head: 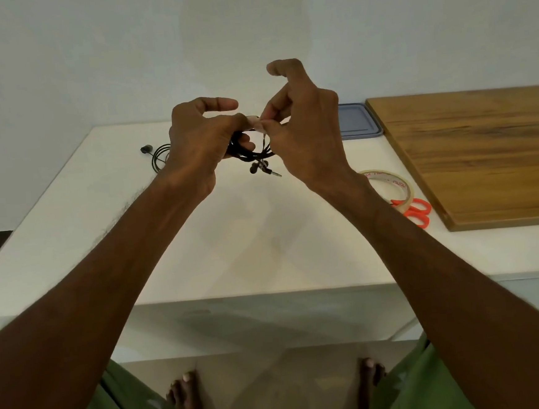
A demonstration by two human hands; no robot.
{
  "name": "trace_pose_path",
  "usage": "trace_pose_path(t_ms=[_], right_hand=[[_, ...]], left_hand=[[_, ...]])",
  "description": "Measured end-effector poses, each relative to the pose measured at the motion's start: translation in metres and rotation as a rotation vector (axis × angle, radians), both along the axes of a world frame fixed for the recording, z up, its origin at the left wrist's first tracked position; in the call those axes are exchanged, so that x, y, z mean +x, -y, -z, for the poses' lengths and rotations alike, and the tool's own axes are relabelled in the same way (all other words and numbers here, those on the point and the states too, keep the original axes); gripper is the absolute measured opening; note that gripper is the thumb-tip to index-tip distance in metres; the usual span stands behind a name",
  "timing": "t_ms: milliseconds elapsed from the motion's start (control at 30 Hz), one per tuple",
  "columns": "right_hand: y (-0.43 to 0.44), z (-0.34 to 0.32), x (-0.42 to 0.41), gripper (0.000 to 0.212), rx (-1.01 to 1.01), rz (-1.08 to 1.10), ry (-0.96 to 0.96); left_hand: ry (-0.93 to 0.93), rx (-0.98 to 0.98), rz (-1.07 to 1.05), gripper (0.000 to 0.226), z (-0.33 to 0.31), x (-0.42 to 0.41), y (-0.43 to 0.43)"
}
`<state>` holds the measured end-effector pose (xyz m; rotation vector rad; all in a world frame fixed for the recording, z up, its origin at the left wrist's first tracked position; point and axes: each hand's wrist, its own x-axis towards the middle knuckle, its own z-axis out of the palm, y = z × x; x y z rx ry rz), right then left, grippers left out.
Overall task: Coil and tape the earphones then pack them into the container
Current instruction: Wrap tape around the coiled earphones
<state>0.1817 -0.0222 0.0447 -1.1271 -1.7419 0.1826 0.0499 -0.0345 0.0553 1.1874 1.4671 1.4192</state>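
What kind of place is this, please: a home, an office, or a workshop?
Probably a plain room at home: a white table against a bare wall, bare feet on the floor, with a tape roll and scissors as tools.

Matt white table (264, 237), grained wooden board (483, 155), glossy tape roll (389, 182).

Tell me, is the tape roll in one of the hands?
No, the tape roll lies on the table by the orange scissors; the left hand grips the coiled earphones, the right hand pinches a tape piece.
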Motion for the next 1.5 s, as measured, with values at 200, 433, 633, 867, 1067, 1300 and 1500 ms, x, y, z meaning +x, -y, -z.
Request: trace_pose_path(t_ms=[200,433,633,867,1067,1300,1500], right_hand=[[0.001,0.001,0.001,0.061,0.008,-0.014,0.044],[-0.002,-0.002,0.01,0.057,-0.077,-0.053,-0.025],[-0.001,-0.005,0.01,0.056,-0.085,-0.08,-0.022],[-0.001,-0.01,0.014,0.056,-0.124,-0.064,-0.08],[-0.007,-0.012,0.022,0.054,-0.326,-0.122,-0.206],[-0.006,-0.012,0.017,0.051,-0.343,-0.103,-0.212],[-0.003,-0.013,0.019,0.054,-0.475,-0.175,-0.403]], left_hand=[[0.048,-0.047,0.056,0.034,0.001,-0.002,-0.001],[0.048,-0.107,0.228,0.018,-0.003,-0.008,-0.003],[0.172,-0.109,0.3,0.026,-0.001,-0.01,-0.005],[0.157,-0.057,0.398,0.036,-0.001,-0.016,-0.004],[-0.177,0.114,0.327,0.028,0.002,-0.013,-0.001],[-0.407,0.161,0.21,0.025,0.005,-0.008,0.002],[-0.408,0.194,0.175,0.02,0.006,-0.006,0.004]])
